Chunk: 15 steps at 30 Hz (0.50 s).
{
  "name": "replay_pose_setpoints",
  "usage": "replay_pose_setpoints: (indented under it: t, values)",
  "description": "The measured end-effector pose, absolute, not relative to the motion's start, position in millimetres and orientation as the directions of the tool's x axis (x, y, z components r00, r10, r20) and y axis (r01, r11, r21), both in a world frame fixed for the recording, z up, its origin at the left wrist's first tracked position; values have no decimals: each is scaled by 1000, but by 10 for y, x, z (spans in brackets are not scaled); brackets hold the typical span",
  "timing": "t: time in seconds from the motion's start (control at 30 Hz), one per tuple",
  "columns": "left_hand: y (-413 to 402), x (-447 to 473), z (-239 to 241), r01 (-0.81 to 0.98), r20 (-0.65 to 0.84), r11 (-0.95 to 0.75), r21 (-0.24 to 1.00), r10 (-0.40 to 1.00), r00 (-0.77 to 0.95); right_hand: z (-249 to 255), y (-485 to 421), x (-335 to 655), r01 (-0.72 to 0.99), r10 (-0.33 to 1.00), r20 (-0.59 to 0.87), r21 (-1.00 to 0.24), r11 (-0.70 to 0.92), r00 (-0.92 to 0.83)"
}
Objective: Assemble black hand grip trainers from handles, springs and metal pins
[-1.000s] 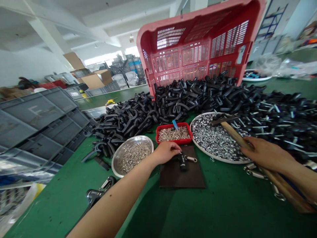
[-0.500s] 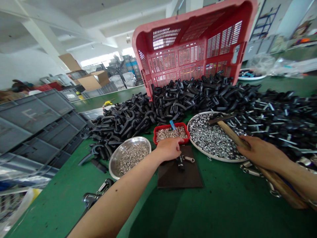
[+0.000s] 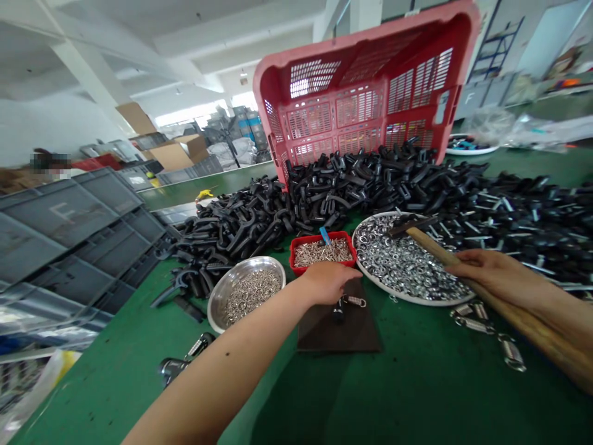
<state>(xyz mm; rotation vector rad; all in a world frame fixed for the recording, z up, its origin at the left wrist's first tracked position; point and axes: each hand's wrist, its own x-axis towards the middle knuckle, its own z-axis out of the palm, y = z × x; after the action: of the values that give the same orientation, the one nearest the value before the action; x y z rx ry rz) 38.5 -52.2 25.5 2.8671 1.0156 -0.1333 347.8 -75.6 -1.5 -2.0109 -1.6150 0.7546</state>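
My left hand (image 3: pixel 328 281) rests palm down at the top edge of a dark brown pad (image 3: pixel 340 327), fingers curled over a small black part (image 3: pixel 338 312) with a metal spring (image 3: pixel 354 301) beside it. What the fingers hold is hidden. My right hand (image 3: pixel 491 272) is wrapped round the wooden handle of a hammer (image 3: pixel 419 232). The hammer's head lies over a round white plate of shiny nuts (image 3: pixel 398 259).
A small red tray of pins (image 3: pixel 323 251) and a steel bowl of rings (image 3: pixel 245 289) stand behind the pad. A big heap of black plastic parts (image 3: pixel 370 185) spills from a tipped red crate (image 3: pixel 361 99). Grey crates (image 3: pixel 69 235) stand left. Loose springs (image 3: pixel 482 324) lie right.
My left hand slid a little right and up along the pad's top edge. My right hand lifted slightly with the hammer handle; the view shifted a bit.
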Motion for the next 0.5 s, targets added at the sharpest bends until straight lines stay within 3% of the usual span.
replay_pose_setpoints:
  t: [0.1, 0.27, 0.5]
  values:
    - [-493, 420, 265, 607, -142, -792, 61, 595, 791, 12, -912, 3360, 634, 973, -45, -751, -183, 227]
    - [-517, 298, 211, 635, -83, -735, 237, 636, 767, 63, -1214, 3174, 605, 977, 45, -791, -93, 209]
    - [-511, 320, 139, 631, -115, -732, 258, 625, 772, 49, -1460, 2997, 488, 998, -4, -872, -32, 58]
